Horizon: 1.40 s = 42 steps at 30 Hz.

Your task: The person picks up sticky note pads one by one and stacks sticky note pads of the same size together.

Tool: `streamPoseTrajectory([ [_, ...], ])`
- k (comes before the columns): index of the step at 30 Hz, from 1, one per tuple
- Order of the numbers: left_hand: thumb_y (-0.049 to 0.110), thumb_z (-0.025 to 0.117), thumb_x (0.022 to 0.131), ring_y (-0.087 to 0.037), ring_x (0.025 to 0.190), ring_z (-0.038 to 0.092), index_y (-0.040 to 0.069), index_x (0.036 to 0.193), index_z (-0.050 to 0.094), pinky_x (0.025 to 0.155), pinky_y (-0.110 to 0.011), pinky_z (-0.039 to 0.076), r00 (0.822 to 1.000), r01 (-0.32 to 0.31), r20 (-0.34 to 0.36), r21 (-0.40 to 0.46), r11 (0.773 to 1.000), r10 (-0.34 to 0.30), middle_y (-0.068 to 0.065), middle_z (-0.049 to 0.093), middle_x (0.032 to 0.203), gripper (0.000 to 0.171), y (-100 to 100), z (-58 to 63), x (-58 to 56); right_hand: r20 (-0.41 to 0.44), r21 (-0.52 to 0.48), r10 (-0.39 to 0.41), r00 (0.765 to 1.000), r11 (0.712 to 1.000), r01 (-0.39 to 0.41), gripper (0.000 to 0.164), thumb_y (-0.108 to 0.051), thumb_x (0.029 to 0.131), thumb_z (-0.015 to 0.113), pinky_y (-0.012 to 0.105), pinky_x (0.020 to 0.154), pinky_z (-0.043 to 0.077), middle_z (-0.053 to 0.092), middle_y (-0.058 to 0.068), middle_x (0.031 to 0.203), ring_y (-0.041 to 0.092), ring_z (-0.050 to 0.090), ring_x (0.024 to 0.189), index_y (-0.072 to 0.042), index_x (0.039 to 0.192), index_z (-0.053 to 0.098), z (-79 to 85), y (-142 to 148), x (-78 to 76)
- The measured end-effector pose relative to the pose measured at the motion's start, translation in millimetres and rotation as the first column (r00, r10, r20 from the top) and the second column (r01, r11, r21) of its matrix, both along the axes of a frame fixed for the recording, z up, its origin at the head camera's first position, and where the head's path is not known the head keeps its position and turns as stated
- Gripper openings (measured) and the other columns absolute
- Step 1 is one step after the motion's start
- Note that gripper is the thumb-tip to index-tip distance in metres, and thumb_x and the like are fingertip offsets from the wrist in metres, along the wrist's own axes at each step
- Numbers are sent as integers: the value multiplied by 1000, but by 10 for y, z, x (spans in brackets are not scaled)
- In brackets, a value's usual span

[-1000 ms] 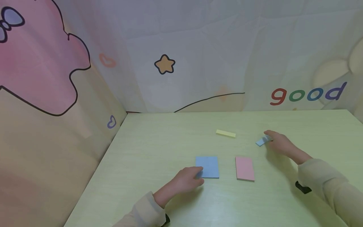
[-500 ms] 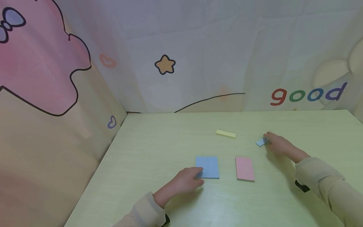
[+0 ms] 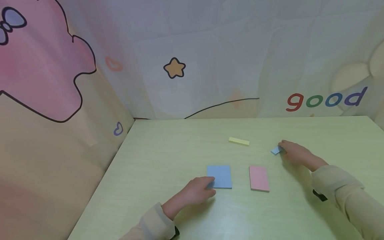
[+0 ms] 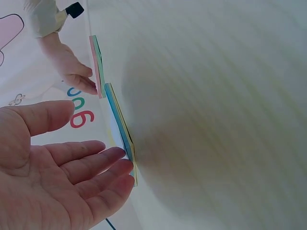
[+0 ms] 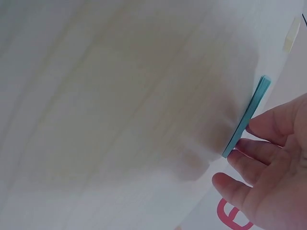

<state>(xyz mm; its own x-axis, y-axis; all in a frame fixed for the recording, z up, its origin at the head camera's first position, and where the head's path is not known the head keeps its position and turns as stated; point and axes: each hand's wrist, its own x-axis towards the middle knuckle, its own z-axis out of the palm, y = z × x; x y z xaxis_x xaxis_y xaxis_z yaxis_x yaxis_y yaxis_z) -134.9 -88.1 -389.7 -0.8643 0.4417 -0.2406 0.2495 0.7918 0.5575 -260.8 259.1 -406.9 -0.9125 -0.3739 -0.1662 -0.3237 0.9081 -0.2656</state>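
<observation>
In the head view a square blue sticky-note pad (image 3: 222, 175) lies flat on the table, and the left hand (image 3: 198, 190) touches its near left corner. The left wrist view shows this left hand (image 4: 72, 167) palm on, fingers loosely extended, some fingertips at the edge of the blue pad (image 4: 120, 122). Farther right, the right hand (image 3: 295, 152) rests over one end of a narrow light-blue sticky-note strip (image 3: 275, 151). Up close, the right hand (image 5: 268, 158) has its thumb and fingertips touching this thin strip pad (image 5: 256, 98), which lies on the table.
A pink rectangular sticky-note pad (image 3: 259, 178) lies between the two hands. A narrow yellow strip pad (image 3: 239, 141) is farther back. Behind the pale table (image 3: 156, 146) hangs a printed cloth backdrop (image 3: 210, 66), with another panel along the left side.
The right hand's fingers have drawn in over the light-blue strip, covering more of it, and the forearm has shifted slightly left. The left hand has stayed still.
</observation>
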Motion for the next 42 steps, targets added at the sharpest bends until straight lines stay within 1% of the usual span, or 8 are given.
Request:
streamPoseTrajectory([
  [12, 21, 52, 87, -23, 123, 41, 2, 128, 44, 99, -36, 35, 1000, -8, 14, 2, 1000, 8, -10, 47, 132, 46, 4, 3, -6, -60, 44, 45, 997, 998, -43, 39, 2, 79, 52, 55, 92, 34, 41, 38, 120, 50, 39, 111, 17, 115, 45, -18, 16, -17],
  [17, 21, 52, 87, -23, 123, 41, 2, 128, 44, 99, -37, 36, 1000, -5, 16, 5, 1000, 5, -10, 46, 132, 46, 2, 1, -7, -48, 47, 37, 998, 998, -35, 38, 1, 80, 52, 55, 91, 34, 43, 37, 119, 49, 40, 111, 16, 115, 46, 10, 10, -5],
  [21, 21, 52, 87, -23, 124, 41, 2, 128, 44, 99, -36, 35, 1000, -4, 16, 6, 1000, 3, -9, 46, 132, 46, -1, 1, -5, -55, 50, 35, 998, 998, -32, 35, 2, 78, 53, 55, 88, 38, 47, 34, 115, 48, 44, 107, 14, 111, 50, 35, 8, 19],
  [25, 21, 52, 87, -23, 124, 41, 1, 128, 44, 100, -36, 35, 1000, -1, 16, 6, 1000, 1, -10, 46, 132, 46, -5, -6, -7, -91, 67, 41, 995, 997, -35, 33, 4, 75, 55, 54, 82, 41, 50, 32, 112, 46, 48, 101, 9, 108, 55, 41, 16, 35],
  [29, 22, 52, 87, -23, 123, 41, 2, 128, 44, 99, -36, 35, 1000, -1, 13, 0, 1000, 1, -9, 46, 132, 46, -9, -22, -17, -172, 109, 49, 984, 994, -30, 34, 5, 74, 56, 56, 81, 41, 48, 31, 117, 46, 46, 106, 5, 108, 56, 31, 31, 46],
  [35, 21, 52, 86, -23, 123, 41, 2, 128, 44, 99, -36, 35, 1000, -2, 14, -1, 1000, 2, -9, 47, 132, 46, -4, 5, -5, -294, 214, 123, 948, 975, -60, 33, 5, 74, 57, 56, 81, 41, 51, 30, 116, 45, 45, 108, 7, 107, 56, 19, 56, 31],
  [38, 21, 53, 86, -23, 123, 41, 2, 128, 44, 99, -36, 35, 1000, 0, 12, 1, 1000, 0, -10, 46, 132, 47, -5, 3, -3, -307, 247, 148, 940, 966, -72, 28, 4, 76, 58, 54, 80, 43, 55, 28, 111, 43, 49, 105, 6, 103, 58, 0, 65, 20],
  [42, 21, 53, 86, -23, 123, 42, 2, 127, 44, 99, -36, 36, 1000, 2, 1, -1, 1000, -2, -10, 47, 131, 46, -7, -14, -9, -276, 259, 165, 947, 962, -92, 26, 4, 77, 58, 50, 80, 45, 58, 26, 106, 41, 53, 101, 6, 103, 58, -27, 87, 24],
])
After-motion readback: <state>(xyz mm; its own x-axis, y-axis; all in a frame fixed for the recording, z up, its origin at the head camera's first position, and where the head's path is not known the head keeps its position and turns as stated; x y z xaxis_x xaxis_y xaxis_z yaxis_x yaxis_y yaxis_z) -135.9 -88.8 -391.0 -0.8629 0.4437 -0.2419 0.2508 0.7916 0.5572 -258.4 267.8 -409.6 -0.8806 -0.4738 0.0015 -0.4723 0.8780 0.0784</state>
